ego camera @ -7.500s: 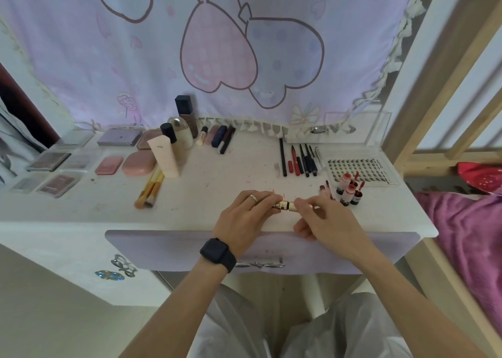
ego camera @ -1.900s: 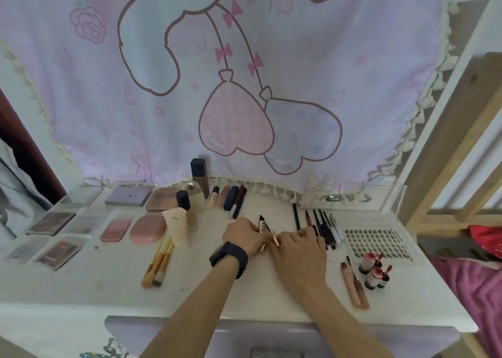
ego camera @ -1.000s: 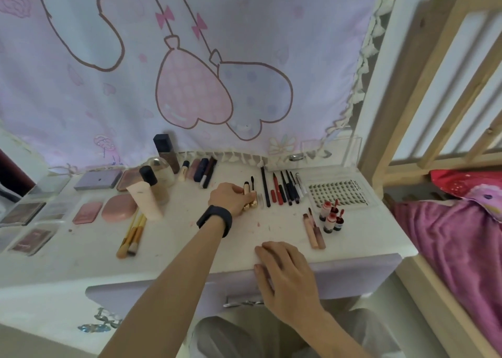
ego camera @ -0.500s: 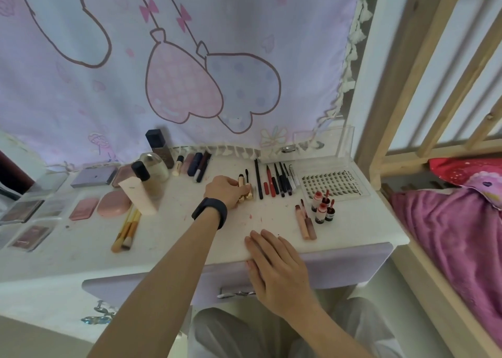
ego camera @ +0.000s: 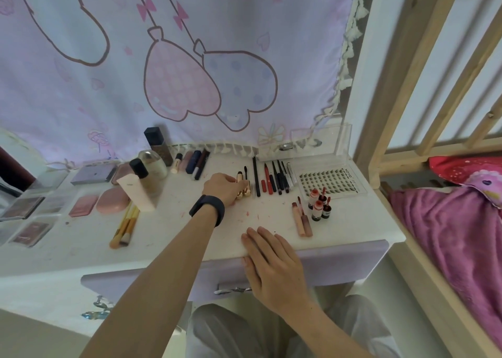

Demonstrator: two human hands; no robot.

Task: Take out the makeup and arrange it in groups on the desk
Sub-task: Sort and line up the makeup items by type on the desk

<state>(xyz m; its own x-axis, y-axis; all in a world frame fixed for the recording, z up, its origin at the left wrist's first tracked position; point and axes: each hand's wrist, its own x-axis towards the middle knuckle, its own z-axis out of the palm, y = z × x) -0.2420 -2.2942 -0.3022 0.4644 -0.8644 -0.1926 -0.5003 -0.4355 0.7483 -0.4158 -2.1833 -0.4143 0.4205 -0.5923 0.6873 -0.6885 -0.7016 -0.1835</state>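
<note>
Placement is looking like the step in hand: the left hand [ego camera: 221, 188] is curling its fingers over the gold tubes [ego camera: 242, 188], which are lying on the desk [ego camera: 168, 216] towards the back, just left of the row of pencils and liners [ego camera: 274, 179], w/ a thin black stick [ego camera: 245, 170] showing just past the fingertips. The right hand [ego camera: 271, 260] is resting flat and open on the front edge, holding nothing, above the lavender drawer front [ego camera: 347, 260]. Groups are showing elsewhere: palettes [ego camera: 27, 208] far left, brushes [ego camera: 125, 224] in front of the bottles [ego camera: 152, 164], gloss tubes [ego camera: 301, 219] and small red bottles [ego camera: 319, 205] on the right, near the lash tray [ego camera: 330, 179]. To do this well, imo, the hand should be setting the tubes parallel to the pencil row, caps facing the same way, ends level w/ the neighbours, and leaving a clear gap so the group is reading as separate from the liners. Round tubes are prob going to roll on a smooth top, so releasing slowly, one at a time, and steadying each w/ a fingertip before lifting off is making sense; the wrist should be clearing the pencils, since one nudge could be scattering the whole row. Whether more makeup is waiting in the drawer I can't tell; approx most of it is looking sorted
</note>
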